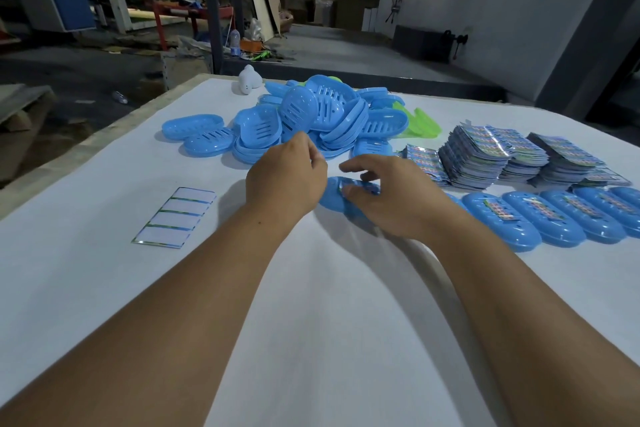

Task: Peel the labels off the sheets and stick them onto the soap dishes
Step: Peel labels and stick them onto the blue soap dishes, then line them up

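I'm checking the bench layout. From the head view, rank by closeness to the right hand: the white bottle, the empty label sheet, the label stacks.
1. Label stacks, just right of the right hand.
2. Empty label sheet, far left.
3. White bottle, at the table's far edge.

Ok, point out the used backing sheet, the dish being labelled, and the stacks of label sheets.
Empty backing sheet (pixel 175 217): head view, middle of the sheet.
Soap dish being labelled (pixel 334 196): head view, its left part between the hands.
Stacks of label sheets (pixel 485 152): head view, top of the tallest stack.

White table (pixel 104 191) w/ blue soap dishes (pixel 311 114), label sheets (pixel 485 156) (stacked), spent backing sheet (pixel 175 217).
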Available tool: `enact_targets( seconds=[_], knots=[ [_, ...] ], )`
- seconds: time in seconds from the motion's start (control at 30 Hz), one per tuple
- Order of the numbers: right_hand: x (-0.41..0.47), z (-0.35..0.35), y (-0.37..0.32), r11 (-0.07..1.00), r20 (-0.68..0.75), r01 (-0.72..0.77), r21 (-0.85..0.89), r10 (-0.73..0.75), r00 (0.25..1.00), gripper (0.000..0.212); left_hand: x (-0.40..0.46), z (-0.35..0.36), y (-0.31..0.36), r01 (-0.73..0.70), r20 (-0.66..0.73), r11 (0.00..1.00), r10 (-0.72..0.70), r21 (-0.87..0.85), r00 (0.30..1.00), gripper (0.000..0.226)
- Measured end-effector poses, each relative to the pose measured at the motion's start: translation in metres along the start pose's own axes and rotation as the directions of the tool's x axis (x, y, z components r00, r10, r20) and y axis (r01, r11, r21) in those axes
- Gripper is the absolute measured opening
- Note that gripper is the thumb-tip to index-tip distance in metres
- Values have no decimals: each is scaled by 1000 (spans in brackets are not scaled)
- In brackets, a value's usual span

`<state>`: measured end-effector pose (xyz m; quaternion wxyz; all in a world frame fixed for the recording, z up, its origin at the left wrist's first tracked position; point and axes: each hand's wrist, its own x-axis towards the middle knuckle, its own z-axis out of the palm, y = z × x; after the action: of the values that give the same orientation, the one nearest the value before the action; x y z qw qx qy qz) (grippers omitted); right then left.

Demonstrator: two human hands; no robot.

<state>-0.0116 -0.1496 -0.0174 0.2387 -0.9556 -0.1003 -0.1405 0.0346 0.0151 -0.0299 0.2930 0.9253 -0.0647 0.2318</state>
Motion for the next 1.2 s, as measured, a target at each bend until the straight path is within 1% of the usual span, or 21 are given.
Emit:
enact_targets(
  seconds=[0.07,0.13,0.23,0.3,0.37,0.43,0.57,0.67,0.77,0.9,1.03,1.2],
  knots=[
    [-1,1,0,1000,36,22,-16,-22,999,40,0,-1,-1,2,12,1000,-3,24,1000,12],
    [-2,1,0,998,38,22,-60,-20,999,48,-1,-1,-1,-2,13,999,1,35,1000,12],
    [-4,-1,1,981,18,-39,-188,44,999,57,-2,-1,0,-13,9,999,12,45,1000,13],
    [-5,-2,1,957,0,-104,-271,108,994,53,-2,-1,0,-13,12,999,12,51,1000,14],
    [-6,-3,0,941,-19,-152,-303,153,988,46,-2,0,0,-13,20,999,12,51,1000,16],
    [-8,-6,1,935,-30,-187,-302,187,982,44,-2,1,-1,-12,26,999,11,53,1000,16],
    [-11,-15,3,902,-36,-284,-326,288,957,44,-1,2,-2,-8,29,997,6,76,1000,16],
    [-12,-18,5,890,-46,-331,-315,334,942,44,0,4,-2,-11,32,997,9,80,999,16],
    [-12,-20,6,893,-57,-344,-291,342,938,44,0,4,-4,-13,39,997,10,76,999,15],
    [-11,-22,8,897,-52,-351,-268,350,935,48,0,4,-4,-10,43,997,6,73,999,15],
    [-13,-24,13,897,-85,-361,-253,352,932,38,0,4,-5,-6,63,997,1,76,998,14],
    [-13,-28,17,895,-84,-361,-262,351,933,43,0,5,-5,6,84,997,-13,82,996,15]
  ],
)
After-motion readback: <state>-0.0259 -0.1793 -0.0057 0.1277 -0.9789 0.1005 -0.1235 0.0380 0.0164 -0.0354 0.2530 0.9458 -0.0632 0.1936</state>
